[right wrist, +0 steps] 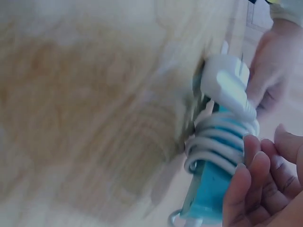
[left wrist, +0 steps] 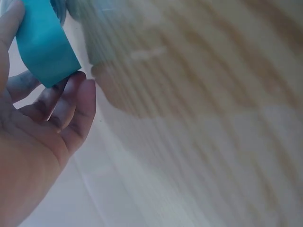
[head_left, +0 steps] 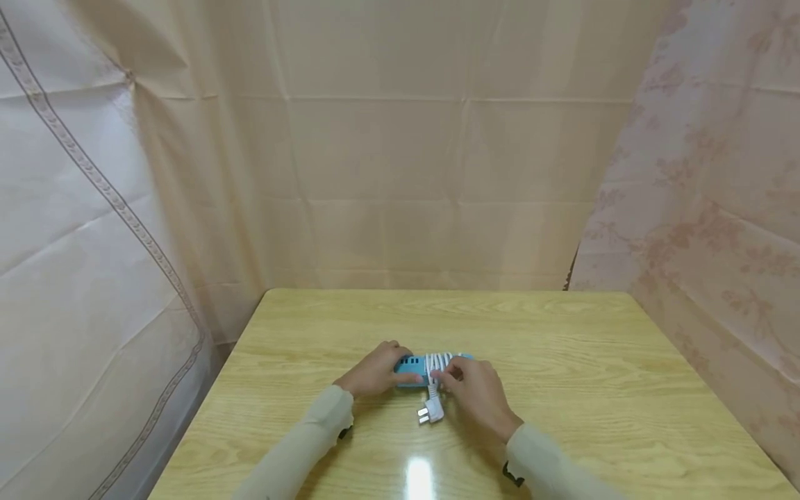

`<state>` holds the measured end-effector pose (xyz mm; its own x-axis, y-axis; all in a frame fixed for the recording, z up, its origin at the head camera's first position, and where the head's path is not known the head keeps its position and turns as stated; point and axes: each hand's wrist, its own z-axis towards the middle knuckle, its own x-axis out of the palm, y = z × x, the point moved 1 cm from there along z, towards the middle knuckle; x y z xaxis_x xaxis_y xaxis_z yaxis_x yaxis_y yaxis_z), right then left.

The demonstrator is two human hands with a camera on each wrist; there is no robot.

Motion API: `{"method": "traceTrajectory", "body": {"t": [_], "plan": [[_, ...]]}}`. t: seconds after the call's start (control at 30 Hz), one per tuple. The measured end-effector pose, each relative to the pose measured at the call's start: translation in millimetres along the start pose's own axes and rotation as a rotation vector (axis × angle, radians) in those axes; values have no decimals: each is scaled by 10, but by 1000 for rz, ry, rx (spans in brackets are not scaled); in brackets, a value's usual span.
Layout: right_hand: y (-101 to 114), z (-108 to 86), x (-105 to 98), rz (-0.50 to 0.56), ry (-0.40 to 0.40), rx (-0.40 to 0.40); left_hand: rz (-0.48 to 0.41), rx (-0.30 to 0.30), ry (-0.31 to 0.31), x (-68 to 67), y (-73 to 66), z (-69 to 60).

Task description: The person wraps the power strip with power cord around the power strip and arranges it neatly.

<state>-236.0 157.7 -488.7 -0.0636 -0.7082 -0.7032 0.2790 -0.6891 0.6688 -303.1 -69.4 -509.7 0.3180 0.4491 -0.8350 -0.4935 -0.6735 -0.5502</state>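
Observation:
A blue power strip (head_left: pixel 412 367) lies near the middle of the wooden table, with its white cord (head_left: pixel 436 362) wound in several turns around it. The white plug (head_left: pixel 432 410) hangs from the coils toward the person, prongs pointing left in the head view. My left hand (head_left: pixel 373 369) grips the strip's left end; in the left wrist view the thumb and fingers hold the blue casing (left wrist: pixel 47 42) from both sides. Beside the coils, my right hand (right wrist: pixel 270 189) has its fingers loosely bent, fingertips at the cord and thumb apart. Nothing shows pinched between them.
The wooden table (head_left: pixel 300 326) reaches back to a beige curtain (head_left: pixel 425 153). Patterned cloths hang at the left (head_left: pixel 69 229) and right (head_left: pixel 706 208). A bright light reflection lies on the tabletop near the front.

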Motion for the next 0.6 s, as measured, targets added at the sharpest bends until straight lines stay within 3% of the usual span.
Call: {"method": "traceTrajectory", "body": {"t": [0.33,0.6], "plan": [[-134,126,-153,49,11,31,98,-12,-30,61,-47,71],[-183,150,-181,57,10,62,114,-49,5,31,-71,26]]}}
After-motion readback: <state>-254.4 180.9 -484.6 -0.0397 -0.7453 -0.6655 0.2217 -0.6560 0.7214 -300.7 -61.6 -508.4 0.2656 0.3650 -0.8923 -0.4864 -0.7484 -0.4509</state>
